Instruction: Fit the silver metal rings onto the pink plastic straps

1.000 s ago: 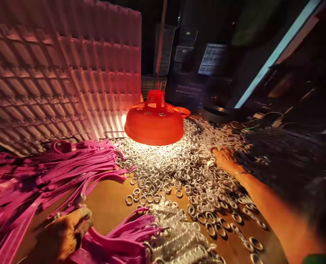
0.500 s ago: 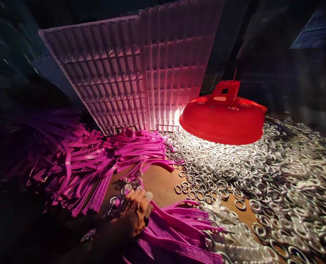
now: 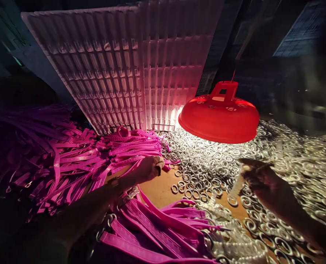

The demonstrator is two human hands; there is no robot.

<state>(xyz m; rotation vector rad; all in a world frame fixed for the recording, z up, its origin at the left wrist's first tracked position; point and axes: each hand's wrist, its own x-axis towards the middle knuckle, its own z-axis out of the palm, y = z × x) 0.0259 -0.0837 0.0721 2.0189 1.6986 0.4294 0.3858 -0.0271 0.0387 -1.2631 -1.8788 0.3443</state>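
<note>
My left hand reaches over the brown tabletop, fingers curled, beside the ends of the pink straps. What lies in those fingers, if anything, is hidden. On the right, a pale strip hangs from the pinched fingers of my right hand, over the loose metal rings. A nearer bunch of pink straps lies below my hands, with metal rings at its left end. Pale beaded strips meet its right end.
A red lamp shade hangs low over the heap of rings, lighting it. Behind the piles leans a ribbed pale panel. Brown tabletop shows between straps and rings. The far left is dark.
My left hand has left the near bunch of straps and moved forward and right to the far strap ends. My right hand has come into view holding a pale strip.
</note>
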